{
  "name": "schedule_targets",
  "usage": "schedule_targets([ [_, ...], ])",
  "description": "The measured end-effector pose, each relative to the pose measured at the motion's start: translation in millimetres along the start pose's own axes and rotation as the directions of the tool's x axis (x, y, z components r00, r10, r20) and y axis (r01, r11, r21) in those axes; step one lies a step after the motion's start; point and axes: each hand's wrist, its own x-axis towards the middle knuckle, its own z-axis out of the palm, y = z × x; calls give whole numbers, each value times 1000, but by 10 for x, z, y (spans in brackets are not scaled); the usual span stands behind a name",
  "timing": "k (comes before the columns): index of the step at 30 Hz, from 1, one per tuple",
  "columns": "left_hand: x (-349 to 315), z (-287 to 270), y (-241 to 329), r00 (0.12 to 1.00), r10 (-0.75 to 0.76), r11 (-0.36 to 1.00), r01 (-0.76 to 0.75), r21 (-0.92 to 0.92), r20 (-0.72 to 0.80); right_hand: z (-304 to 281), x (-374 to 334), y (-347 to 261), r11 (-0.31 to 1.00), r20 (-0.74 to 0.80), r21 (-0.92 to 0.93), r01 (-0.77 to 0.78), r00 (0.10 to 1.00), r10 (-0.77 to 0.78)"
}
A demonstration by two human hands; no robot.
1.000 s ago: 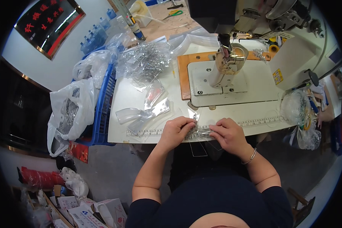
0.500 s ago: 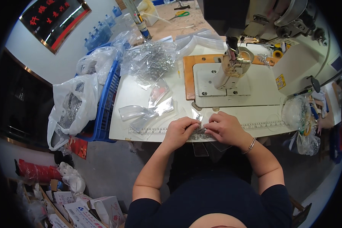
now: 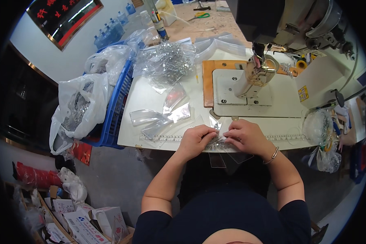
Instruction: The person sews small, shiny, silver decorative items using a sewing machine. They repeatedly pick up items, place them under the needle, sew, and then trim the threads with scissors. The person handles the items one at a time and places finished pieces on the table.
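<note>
At the front edge of the white sewing table, my two hands work close together. My left hand is closed, thumb against bent forefinger, on a clear plastic piece whose lower corners hang over the edge. A little to its right, my right hand pinches at the same bundle, its thumb and forefinger nearly meeting the left fingertips. Small shiny silvery bits show between and below the fingers; their exact kind is hidden. Several loose clear plastic pieces lie to the left of my hands.
A sewing machine stands beyond my hands. Back left lies a tangled silvery heap on clear plastic. A blue crate with white plastic bags borders the table's left side. Yellow-and-green scissors lie far back. A clear bag sits at right.
The view has shifted slightly, moving the table a little to the right in the picture. My fingertips have drawn slightly apart over the plastic, both hands staying at the table's edge.
</note>
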Motion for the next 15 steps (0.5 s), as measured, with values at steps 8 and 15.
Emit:
schedule_targets([
  [8,-7,17,-36,999,43,999,-42,7,-20,-25,81,-4,999,63,-34,30,998,-27],
  [15,-8,14,-33,999,43,999,-42,14,-23,-63,70,-59,992,37,-110,66,997,-62],
])
